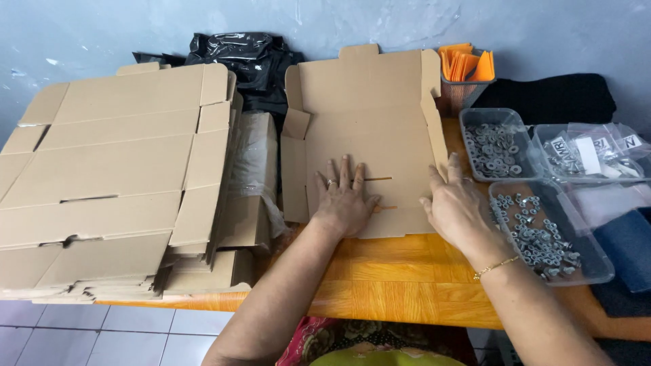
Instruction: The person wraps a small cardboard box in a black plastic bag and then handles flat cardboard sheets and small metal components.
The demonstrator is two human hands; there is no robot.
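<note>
A flat brown cardboard box blank lies unfolded on the orange wooden table, its far flaps tilted up against the wall. My left hand presses flat on the blank's near panel, fingers spread, a ring on one finger. My right hand rests at the blank's right edge, fingers touching the raised right side flap. A thin bracelet circles my right wrist.
A tall stack of flat cardboard blanks fills the left side. Black plastic bags lie behind. On the right stand clear tubs of metal nuts and washers, a bin of small bags, and an orange-filled mesh holder.
</note>
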